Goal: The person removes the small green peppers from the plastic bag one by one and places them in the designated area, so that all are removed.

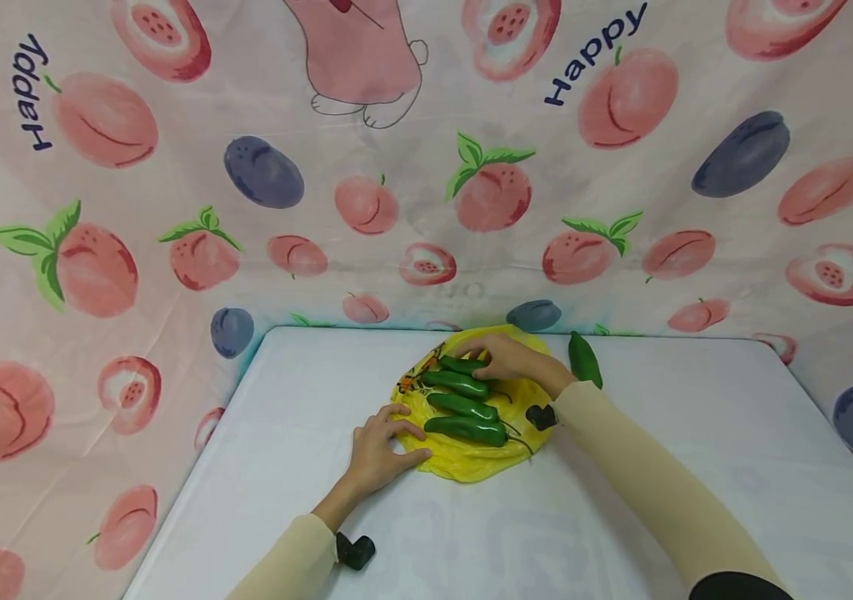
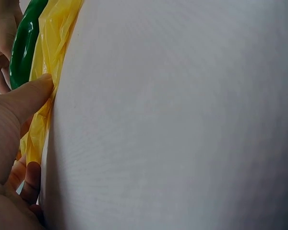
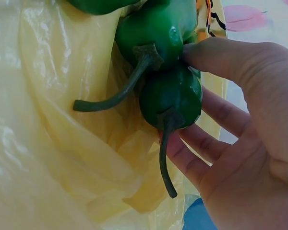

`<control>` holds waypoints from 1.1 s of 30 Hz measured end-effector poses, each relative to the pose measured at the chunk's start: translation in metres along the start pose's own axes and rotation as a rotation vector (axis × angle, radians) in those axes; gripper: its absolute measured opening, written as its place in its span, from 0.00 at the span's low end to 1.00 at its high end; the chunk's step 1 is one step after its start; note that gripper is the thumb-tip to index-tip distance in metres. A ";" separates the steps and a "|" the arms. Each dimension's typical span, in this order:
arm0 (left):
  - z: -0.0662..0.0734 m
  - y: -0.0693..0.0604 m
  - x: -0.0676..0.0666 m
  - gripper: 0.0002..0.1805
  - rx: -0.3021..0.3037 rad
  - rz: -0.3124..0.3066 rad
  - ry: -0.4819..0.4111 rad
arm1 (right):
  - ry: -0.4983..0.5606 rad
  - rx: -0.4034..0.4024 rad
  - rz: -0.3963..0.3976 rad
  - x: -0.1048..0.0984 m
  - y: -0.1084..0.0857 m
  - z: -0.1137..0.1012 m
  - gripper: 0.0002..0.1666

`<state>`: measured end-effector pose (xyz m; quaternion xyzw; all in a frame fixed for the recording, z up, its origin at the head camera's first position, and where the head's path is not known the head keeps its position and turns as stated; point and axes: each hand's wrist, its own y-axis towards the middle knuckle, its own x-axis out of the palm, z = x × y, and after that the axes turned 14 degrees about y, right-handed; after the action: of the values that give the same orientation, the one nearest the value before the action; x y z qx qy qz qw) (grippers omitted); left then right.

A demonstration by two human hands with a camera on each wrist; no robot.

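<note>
A black, rounded shape [image 1: 741,586], cut off at the near edge of the head view, overlaps the beige fabric sleeve [image 1: 666,492] on the right; another beige fabric sleeve [image 1: 284,560] comes in from the near left. A small black wrist-worn device [image 1: 355,552] sits at the left cuff, over a smooth white tabletop [image 1: 246,500]. The left hand [image 1: 381,450] has its fingers spread, fingertips and thumb touching the near left edge of a crumpled, glossy yellow plastic bag [image 1: 464,468], which lies flattened toward the far side. On the bag four long, shiny green peppers lie side by side: the nearest pepper [image 1: 464,430], the second pepper [image 1: 461,407], the third pepper [image 1: 456,383] and the farthest pepper [image 1: 462,365], stems to the right. The right hand [image 1: 512,358] grips the farthest pepper between thumb and fingers. To its right, a loose dark green pepper [image 1: 585,360] rests on the tabletop. Beyond hangs a pale pink fruit-printed cloth [image 1: 396,158].
</note>
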<state>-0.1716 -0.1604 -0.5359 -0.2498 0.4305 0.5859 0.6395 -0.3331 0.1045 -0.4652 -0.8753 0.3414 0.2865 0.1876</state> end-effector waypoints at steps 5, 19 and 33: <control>0.000 0.000 0.001 0.09 -0.001 0.000 0.003 | -0.030 -0.017 -0.001 0.000 -0.001 -0.001 0.23; 0.000 0.001 0.001 0.09 0.000 -0.002 0.016 | -0.087 -0.012 -0.014 0.000 -0.001 -0.003 0.19; 0.000 0.000 0.000 0.11 0.036 0.019 0.027 | -0.093 -0.027 -0.035 -0.008 -0.007 -0.013 0.19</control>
<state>-0.1718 -0.1603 -0.5359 -0.2421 0.4519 0.5805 0.6326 -0.3280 0.1064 -0.4494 -0.8694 0.3129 0.3282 0.1965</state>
